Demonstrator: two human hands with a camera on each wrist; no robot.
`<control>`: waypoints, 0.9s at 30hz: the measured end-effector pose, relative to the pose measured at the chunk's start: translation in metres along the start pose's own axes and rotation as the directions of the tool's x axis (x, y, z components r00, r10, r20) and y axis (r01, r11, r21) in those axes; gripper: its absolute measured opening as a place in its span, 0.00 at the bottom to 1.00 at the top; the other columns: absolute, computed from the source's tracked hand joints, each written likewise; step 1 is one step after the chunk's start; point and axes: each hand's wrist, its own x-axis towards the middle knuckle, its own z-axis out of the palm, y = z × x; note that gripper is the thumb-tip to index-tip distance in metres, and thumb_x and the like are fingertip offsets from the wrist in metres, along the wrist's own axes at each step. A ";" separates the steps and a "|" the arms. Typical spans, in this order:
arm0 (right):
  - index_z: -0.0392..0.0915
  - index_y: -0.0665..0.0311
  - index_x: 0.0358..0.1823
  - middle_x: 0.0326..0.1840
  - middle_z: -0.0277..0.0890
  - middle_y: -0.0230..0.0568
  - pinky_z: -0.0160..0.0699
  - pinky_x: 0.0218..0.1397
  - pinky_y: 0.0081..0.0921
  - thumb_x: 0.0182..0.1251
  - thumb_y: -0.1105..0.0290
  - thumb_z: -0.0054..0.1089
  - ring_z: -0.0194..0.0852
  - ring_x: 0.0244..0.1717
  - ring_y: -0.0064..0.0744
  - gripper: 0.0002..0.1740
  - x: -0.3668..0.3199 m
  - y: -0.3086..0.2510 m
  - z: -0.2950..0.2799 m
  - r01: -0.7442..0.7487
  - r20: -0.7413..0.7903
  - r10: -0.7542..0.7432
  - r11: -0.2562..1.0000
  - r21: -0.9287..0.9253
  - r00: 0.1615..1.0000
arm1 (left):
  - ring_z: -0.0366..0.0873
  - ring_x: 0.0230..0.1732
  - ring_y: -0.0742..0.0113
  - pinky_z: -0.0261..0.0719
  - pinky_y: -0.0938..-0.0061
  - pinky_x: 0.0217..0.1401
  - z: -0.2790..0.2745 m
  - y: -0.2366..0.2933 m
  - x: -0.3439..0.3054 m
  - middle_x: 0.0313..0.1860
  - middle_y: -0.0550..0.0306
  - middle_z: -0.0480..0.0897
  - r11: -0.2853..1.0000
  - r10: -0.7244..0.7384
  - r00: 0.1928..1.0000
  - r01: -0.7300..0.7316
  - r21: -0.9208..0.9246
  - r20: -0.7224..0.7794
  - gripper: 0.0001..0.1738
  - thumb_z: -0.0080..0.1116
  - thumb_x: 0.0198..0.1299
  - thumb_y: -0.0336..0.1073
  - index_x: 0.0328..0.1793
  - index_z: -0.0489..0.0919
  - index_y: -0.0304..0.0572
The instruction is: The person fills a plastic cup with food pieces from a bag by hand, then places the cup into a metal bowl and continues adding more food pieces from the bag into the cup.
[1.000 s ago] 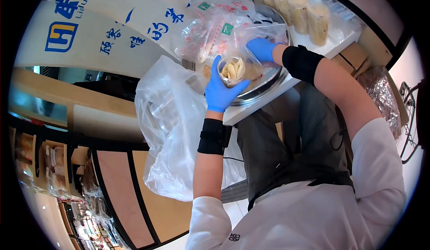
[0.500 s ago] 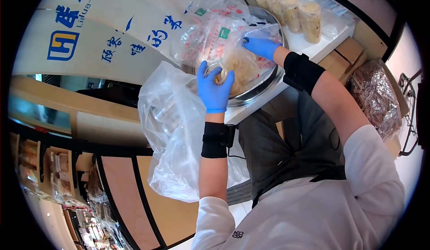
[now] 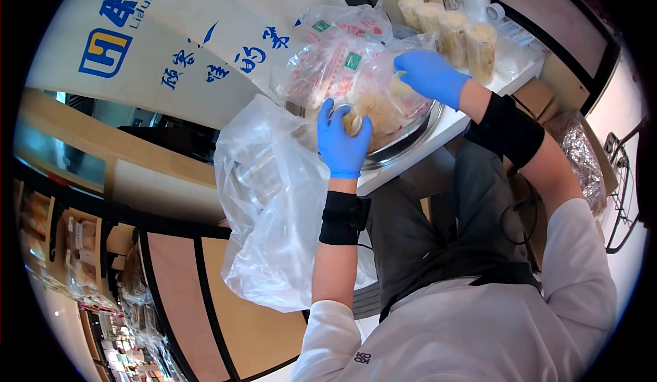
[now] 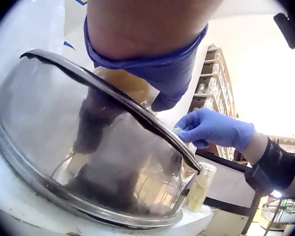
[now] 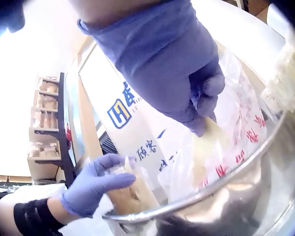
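My gloved left hand [image 3: 344,142] holds a clear plastic cup [image 3: 354,120] with pale pieces inside, low at the bowl's near side. In the right wrist view, its fingers wrap the cup [image 5: 132,194] just over the rim. Beyond, my gloved right hand [image 3: 431,77] is above the bowl's right side. Seen from its own wrist, this hand [image 5: 172,69] pinches a pale yellow slice [image 5: 210,145] between thumb and fingertips. Clear bags with red print [image 3: 335,67] lie in the steel bowl [image 4: 123,167], over a heap of pale slices [image 3: 383,118].
Several filled cups with pale tops [image 3: 482,53] stand in rows on the white table [image 3: 523,74], right of the bowl. A tape roll [image 3: 495,12] is behind them. A large translucent bag [image 3: 263,224] of clear cups hangs at the table's left.
My left hand lowered the cup toward the slices and tilted it, then shifted slightly right. My right hand lifted off the bag and moved right, now with a slice in its fingers.
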 end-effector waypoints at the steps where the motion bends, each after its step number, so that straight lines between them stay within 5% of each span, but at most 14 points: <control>1: 0.78 0.62 0.40 0.38 0.79 0.48 0.76 0.46 0.42 0.59 0.66 0.58 0.77 0.42 0.52 0.10 0.001 -0.005 -0.013 0.003 0.000 -0.003 1.000 -0.005 1.000 | 0.72 0.61 0.52 0.70 0.64 0.63 0.001 0.000 0.000 0.61 0.46 0.72 1.000 0.020 0.998 -0.021 -0.007 -0.056 0.30 0.72 0.45 0.43 0.53 0.77 0.36; 4: 0.79 0.61 0.42 0.39 0.80 0.48 0.77 0.46 0.40 0.59 0.65 0.58 0.78 0.41 0.50 0.12 0.007 -0.020 -0.044 -0.048 -0.006 0.048 0.998 -0.052 0.999 | 0.72 0.60 0.52 0.71 0.64 0.62 -0.001 -0.001 -0.001 0.59 0.46 0.73 0.998 0.016 0.997 -0.020 -0.059 -0.073 0.37 0.72 0.48 0.45 0.61 0.70 0.37; 10: 0.80 0.61 0.45 0.39 0.81 0.45 0.77 0.46 0.36 0.60 0.63 0.60 0.80 0.40 0.45 0.14 0.019 -0.037 -0.061 -0.074 -0.073 0.076 0.997 0.035 0.994 | 0.73 0.59 0.51 0.69 0.64 0.63 -0.011 -0.004 0.007 0.57 0.42 0.74 0.989 -0.085 0.995 0.077 -0.129 -0.059 0.36 0.69 0.54 0.48 0.62 0.69 0.32; 14: 0.79 0.63 0.46 0.38 0.81 0.45 0.77 0.44 0.34 0.60 0.62 0.62 0.79 0.38 0.43 0.16 0.030 -0.042 -0.037 0.002 -0.075 0.020 0.959 0.284 0.997 | 0.74 0.58 0.51 0.69 0.63 0.63 -0.022 -0.005 0.016 0.57 0.41 0.75 0.988 -0.116 0.993 0.114 -0.099 -0.015 0.34 0.66 0.57 0.47 0.62 0.69 0.30; 16: 0.79 0.64 0.46 0.37 0.80 0.45 0.77 0.44 0.33 0.60 0.62 0.62 0.79 0.38 0.43 0.16 0.035 -0.051 -0.030 0.045 -0.091 -0.013 0.933 0.357 0.996 | 0.74 0.57 0.46 0.69 0.60 0.61 -0.023 -0.008 0.025 0.55 0.40 0.77 0.977 -0.007 0.996 -0.012 -0.214 -0.090 0.29 0.65 0.56 0.45 0.59 0.73 0.34; 17: 0.79 0.64 0.46 0.37 0.80 0.46 0.77 0.43 0.32 0.60 0.62 0.62 0.79 0.38 0.43 0.16 0.036 -0.057 -0.025 0.063 -0.091 -0.032 0.934 0.353 0.995 | 0.74 0.57 0.46 0.69 0.60 0.61 -0.023 -0.011 0.029 0.55 0.40 0.77 0.978 -0.007 0.995 -0.014 -0.209 -0.097 0.29 0.65 0.56 0.45 0.59 0.73 0.34; 19: 0.79 0.64 0.47 0.38 0.80 0.46 0.77 0.43 0.32 0.61 0.62 0.62 0.79 0.38 0.42 0.16 0.039 -0.067 -0.016 0.086 -0.091 -0.058 0.933 0.350 0.994 | 0.76 0.53 0.48 0.71 0.59 0.58 -0.028 -0.010 0.037 0.51 0.43 0.79 0.969 0.215 0.967 -0.229 -0.089 -0.139 0.24 0.63 0.58 0.41 0.57 0.75 0.36; 22: 0.79 0.61 0.47 0.39 0.80 0.45 0.77 0.43 0.32 0.62 0.61 0.62 0.79 0.38 0.42 0.16 0.042 -0.081 -0.007 0.157 -0.129 -0.120 0.927 0.340 0.984 | 0.79 0.48 0.51 0.74 0.65 0.53 -0.035 -0.001 0.044 0.44 0.45 0.83 0.989 0.100 0.994 -0.105 -0.104 -0.046 0.18 0.61 0.60 0.36 0.55 0.79 0.39; 27: 0.79 0.57 0.46 0.42 0.81 0.41 0.77 0.45 0.34 0.64 0.62 0.58 0.80 0.40 0.41 0.12 0.044 -0.096 -0.010 0.205 -0.098 -0.188 0.957 0.205 0.977 | 0.78 0.40 0.51 0.72 0.62 0.45 -0.032 -0.007 0.049 0.33 0.49 0.82 0.993 0.118 0.991 -0.119 -0.012 -0.068 0.11 0.61 0.58 0.36 0.45 0.83 0.41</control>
